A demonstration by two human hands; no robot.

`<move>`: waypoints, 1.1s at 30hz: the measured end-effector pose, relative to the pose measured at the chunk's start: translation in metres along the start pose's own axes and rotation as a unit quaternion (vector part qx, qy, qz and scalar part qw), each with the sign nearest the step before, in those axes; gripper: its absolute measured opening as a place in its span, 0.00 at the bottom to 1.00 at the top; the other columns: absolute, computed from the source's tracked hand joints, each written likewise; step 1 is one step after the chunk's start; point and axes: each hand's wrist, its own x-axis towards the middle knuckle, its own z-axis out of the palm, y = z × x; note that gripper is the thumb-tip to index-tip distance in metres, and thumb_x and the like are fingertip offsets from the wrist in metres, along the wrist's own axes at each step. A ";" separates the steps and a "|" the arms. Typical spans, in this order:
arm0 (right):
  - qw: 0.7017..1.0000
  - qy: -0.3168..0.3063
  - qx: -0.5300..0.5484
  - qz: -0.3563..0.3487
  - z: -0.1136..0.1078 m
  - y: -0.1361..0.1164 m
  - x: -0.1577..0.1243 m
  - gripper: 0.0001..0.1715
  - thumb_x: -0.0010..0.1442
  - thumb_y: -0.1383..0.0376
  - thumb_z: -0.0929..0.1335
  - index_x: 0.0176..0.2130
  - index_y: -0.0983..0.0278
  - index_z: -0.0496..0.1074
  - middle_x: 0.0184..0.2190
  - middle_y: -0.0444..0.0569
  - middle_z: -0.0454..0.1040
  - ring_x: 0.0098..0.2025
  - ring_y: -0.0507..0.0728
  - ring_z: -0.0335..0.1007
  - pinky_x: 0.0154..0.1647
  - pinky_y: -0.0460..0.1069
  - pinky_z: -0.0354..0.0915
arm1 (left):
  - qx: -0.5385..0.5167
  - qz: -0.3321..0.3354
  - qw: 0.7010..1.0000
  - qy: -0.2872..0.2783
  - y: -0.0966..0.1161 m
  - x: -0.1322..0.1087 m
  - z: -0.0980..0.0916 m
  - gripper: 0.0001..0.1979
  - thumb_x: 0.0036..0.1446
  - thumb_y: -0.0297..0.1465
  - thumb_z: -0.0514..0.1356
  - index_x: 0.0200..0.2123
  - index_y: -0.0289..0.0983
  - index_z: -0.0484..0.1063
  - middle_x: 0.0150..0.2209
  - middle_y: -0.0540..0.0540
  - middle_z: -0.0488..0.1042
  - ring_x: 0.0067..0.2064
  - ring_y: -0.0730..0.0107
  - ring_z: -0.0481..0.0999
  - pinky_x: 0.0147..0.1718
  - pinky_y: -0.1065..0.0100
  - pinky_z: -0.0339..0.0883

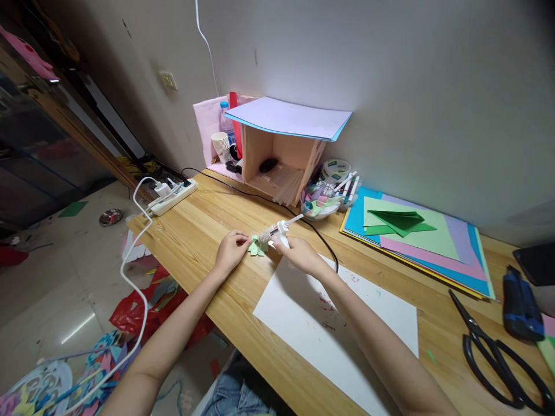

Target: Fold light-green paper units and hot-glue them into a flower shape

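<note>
My right hand (299, 254) is wrapped round the handle of a white hot glue gun (282, 231). A glue stick pokes out of the gun's back end, and its nozzle points left and down. Just under the nozzle is a small light green paper cutout (257, 247) with a jagged, petal-like edge. The fingers of my left hand (233, 249) are closed on the left side of this cutout, holding it at the table top. Whether the nozzle touches the paper I cannot tell.
A stained white sheet (329, 323) lies under my right forearm. Black scissors (494, 352) and a blue-black tape dispenser (520, 306) lie at right. Coloured papers (433, 242), a tub of markers (323, 199) and a box shelf (277, 156) stand behind. A power strip (173, 197) sits at left.
</note>
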 end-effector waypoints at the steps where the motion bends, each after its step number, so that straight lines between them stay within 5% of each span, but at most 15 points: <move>1: 1.000 -0.015 0.000 0.013 0.000 -0.001 0.000 0.21 0.58 0.54 0.59 0.25 0.64 0.70 0.27 0.52 0.75 0.28 0.59 0.69 0.26 0.48 0.57 | 0.001 0.000 1.000 0.000 0.000 0.000 0.000 0.11 0.51 0.37 0.58 0.26 0.37 0.76 0.35 0.46 0.72 0.35 0.68 0.72 0.35 0.68 0.67; 17: 0.992 -0.104 -0.017 0.066 -0.013 -0.011 -0.003 0.25 0.59 0.52 0.56 0.35 0.64 0.72 0.39 0.54 0.75 0.41 0.62 0.69 0.38 0.49 0.60 | 0.004 0.005 1.000 -0.008 0.002 -0.001 -0.004 0.09 0.50 0.36 0.59 0.27 0.38 0.77 0.36 0.47 0.72 0.36 0.70 0.73 0.34 0.70 0.67; 27: 0.992 -0.090 0.022 0.082 -0.015 -0.011 -0.005 0.23 0.57 0.53 0.57 0.35 0.65 0.72 0.38 0.54 0.74 0.40 0.62 0.68 0.37 0.50 0.58 | 0.066 -0.017 0.997 -0.019 0.005 0.008 -0.005 0.10 0.48 0.38 0.60 0.24 0.39 0.77 0.34 0.48 0.73 0.35 0.70 0.72 0.34 0.70 0.64; 33: 0.989 -0.100 0.063 0.094 -0.016 -0.010 -0.004 0.21 0.56 0.54 0.59 0.28 0.65 0.71 0.29 0.49 0.73 0.32 0.57 0.68 0.31 0.47 0.57 | 0.100 -0.042 0.994 -0.030 0.013 0.011 -0.006 0.09 0.44 0.38 0.62 0.22 0.39 0.76 0.35 0.48 0.73 0.34 0.70 0.71 0.30 0.71 0.62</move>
